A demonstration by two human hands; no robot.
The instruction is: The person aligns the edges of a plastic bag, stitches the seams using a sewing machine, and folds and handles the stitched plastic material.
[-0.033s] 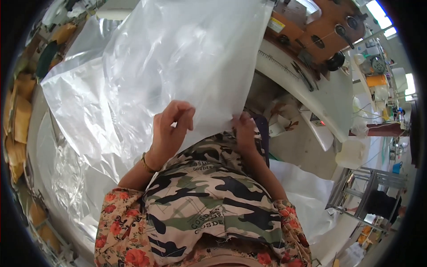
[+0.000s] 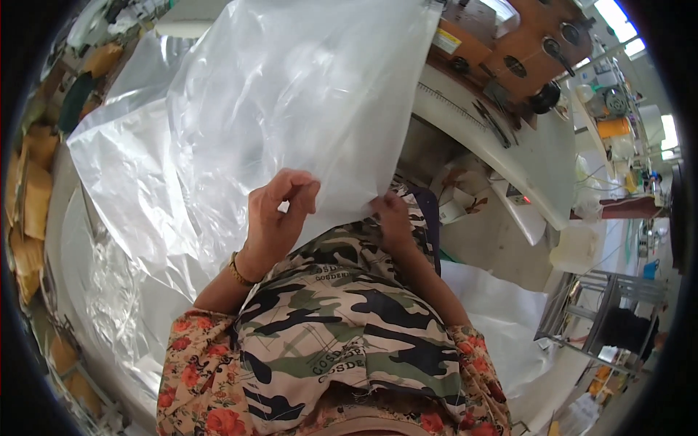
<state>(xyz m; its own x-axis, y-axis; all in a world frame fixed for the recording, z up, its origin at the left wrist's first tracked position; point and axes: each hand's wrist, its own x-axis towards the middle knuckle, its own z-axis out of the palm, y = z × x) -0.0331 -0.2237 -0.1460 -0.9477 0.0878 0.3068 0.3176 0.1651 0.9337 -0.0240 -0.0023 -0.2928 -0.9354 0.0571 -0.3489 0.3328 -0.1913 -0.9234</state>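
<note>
A large translucent, silvery plastic sheet (image 2: 291, 94) hangs over the worktable and down to my lap. My left hand (image 2: 280, 207) is in front of its near edge, thumb and index finger pinched together. Whether that pinch holds any of the sheet cannot be made out. At the sheet's near right corner, the fingers of my right hand (image 2: 393, 221) are closed on the edge. Camouflage-patterned cloth (image 2: 342, 312) covers my front just below both hands.
A brown sewing machine (image 2: 502, 51) stands on the white table at upper right. Dark snips (image 2: 492, 125) lie beside a ruler strip (image 2: 451, 104). Crumpled silvery sheeting (image 2: 116, 291) spreads on the left. A metal frame stand (image 2: 596, 312) is at right.
My right hand has shifted slightly left along the sheet's corner. The left hand keeps its pinch, nearly in place. The view has turned very slightly.
</note>
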